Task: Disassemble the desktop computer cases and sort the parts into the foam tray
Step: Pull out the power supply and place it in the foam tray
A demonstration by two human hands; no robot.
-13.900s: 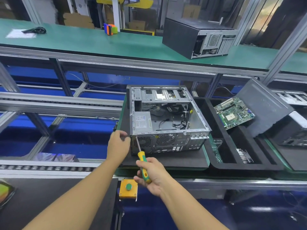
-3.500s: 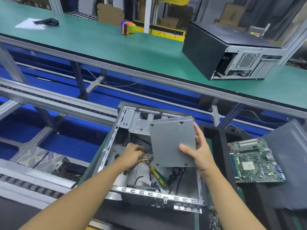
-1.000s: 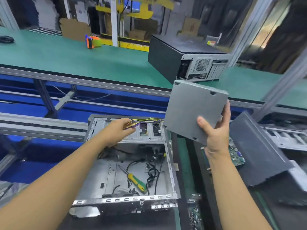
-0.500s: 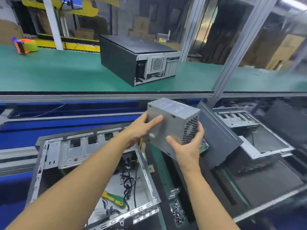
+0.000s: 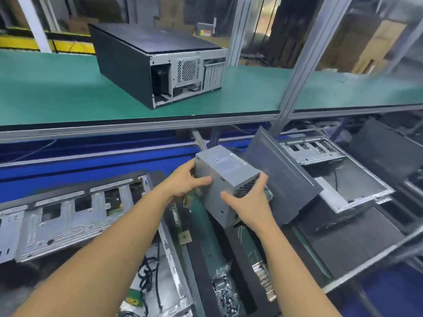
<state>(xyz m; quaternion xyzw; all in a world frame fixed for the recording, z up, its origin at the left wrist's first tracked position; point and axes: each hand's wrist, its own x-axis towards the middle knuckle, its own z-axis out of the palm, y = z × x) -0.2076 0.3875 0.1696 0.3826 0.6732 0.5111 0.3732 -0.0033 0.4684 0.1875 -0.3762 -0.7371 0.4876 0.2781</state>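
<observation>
Both hands, left hand [image 5: 186, 183] and right hand [image 5: 250, 203], held the grey power supply [image 5: 225, 179] at frame centre, fingers curled around it, above the foam tray [image 5: 242, 250].

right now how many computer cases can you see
3: a closed black case on the green shelf, the left open chassis at lower left, the right open chassis behind the leaning panel. More may be hidden at far right.

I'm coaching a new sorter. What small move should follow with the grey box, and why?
Probably lower the grey metal power supply box into the black foam tray beneath it: the left hand and right hand grip it clear of the open silver computer case.
</observation>
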